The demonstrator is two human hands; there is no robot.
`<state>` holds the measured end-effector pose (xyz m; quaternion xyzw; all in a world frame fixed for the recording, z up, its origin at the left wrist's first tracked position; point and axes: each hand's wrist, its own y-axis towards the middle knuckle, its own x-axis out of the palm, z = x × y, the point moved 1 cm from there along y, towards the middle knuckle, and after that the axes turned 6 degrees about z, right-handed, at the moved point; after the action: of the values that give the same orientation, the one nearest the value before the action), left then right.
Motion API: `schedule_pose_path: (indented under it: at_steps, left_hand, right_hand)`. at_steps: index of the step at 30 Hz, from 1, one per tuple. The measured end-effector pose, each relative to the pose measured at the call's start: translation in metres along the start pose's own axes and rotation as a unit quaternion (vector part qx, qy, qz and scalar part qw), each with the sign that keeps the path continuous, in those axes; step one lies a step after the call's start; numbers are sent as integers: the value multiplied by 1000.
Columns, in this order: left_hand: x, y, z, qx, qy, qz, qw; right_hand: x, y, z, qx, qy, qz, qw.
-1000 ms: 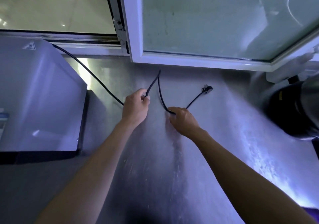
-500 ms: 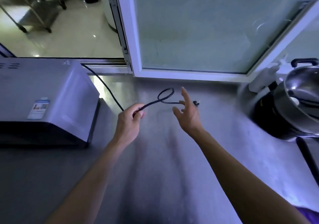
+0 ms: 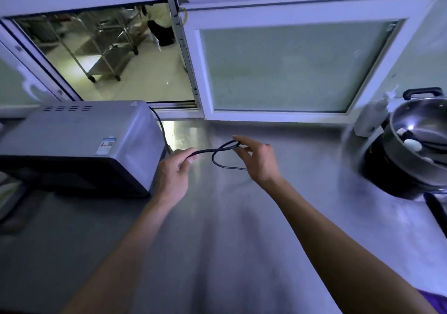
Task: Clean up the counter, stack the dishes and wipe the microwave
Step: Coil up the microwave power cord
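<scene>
A grey microwave (image 3: 79, 142) stands on the steel counter (image 3: 217, 229) at the left. Its black power cord (image 3: 219, 162) runs from behind its right side and forms a loop held above the counter. My left hand (image 3: 175, 172) pinches the cord near the microwave's corner. My right hand (image 3: 258, 160) holds the far end of the loop with its fingertips, the other fingers spread. The plug is hidden behind my right hand.
At the right edge a steel pot (image 3: 420, 130) holding white eggs sits on a black cooker (image 3: 396, 168), with a white bottle (image 3: 371, 118) behind it. A sliding window (image 3: 285, 67) runs along the back; its left half opens onto another room.
The cord lay partly on the counter a second ago; both hands have lifted it and folded it into a loop. The view has tilted up, showing more of the microwave and the pot.
</scene>
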<state>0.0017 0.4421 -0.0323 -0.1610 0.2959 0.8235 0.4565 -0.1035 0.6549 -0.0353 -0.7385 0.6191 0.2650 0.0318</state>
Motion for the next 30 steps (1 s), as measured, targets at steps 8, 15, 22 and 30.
schedule_pose_path:
  at_steps: [8, 15, 22, 30]
  left_hand:
    - [-29, -15, -8, 47, -18, 57, 997]
    - [-45, -4, -40, 14, -65, 54, 996]
    - [-62, 33, -80, -1, -139, -21, 990]
    - [-67, 84, -99, 47, -70, -50, 995]
  right_hand:
    - [16, -13, -29, -39, 10, 10, 999]
    - [47, -3, -60, -43, 17, 26, 999]
    - [84, 22, -115, -57, -9, 63, 996]
    - [102, 47, -185, -90, -3, 132, 987]
